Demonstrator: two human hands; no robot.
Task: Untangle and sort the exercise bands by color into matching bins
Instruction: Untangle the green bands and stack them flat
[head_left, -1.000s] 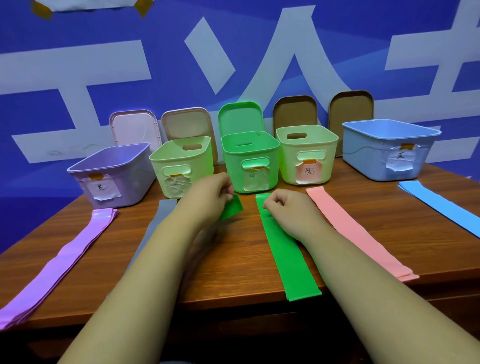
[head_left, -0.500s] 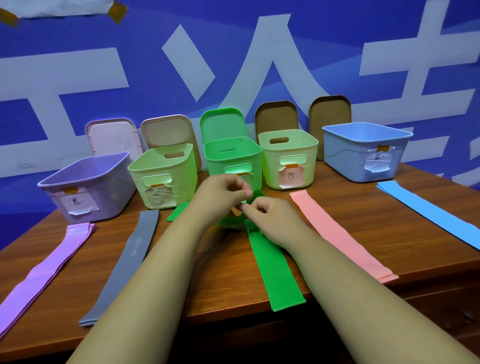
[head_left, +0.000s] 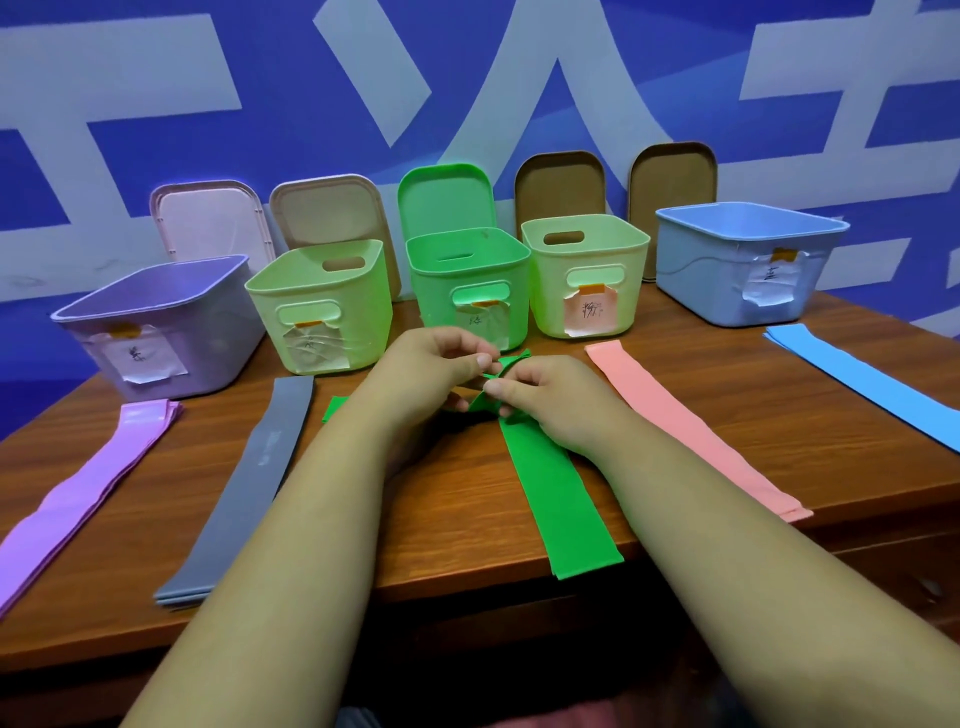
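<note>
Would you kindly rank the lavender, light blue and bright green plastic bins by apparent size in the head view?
Largest: lavender plastic bin and light blue plastic bin, alike; the lavender sits nearer, so I won't rank them.
Smallest: bright green plastic bin.

Row of five open plastic bins (head_left: 467, 291) blocks the brown wooden table (head_left: 447, 514) at the back. Bare lanes: flat purple band (head_left: 88, 493) to grey band (head_left: 249, 478), pink band (head_left: 685, 426) to blue band (head_left: 872, 384).
</note>
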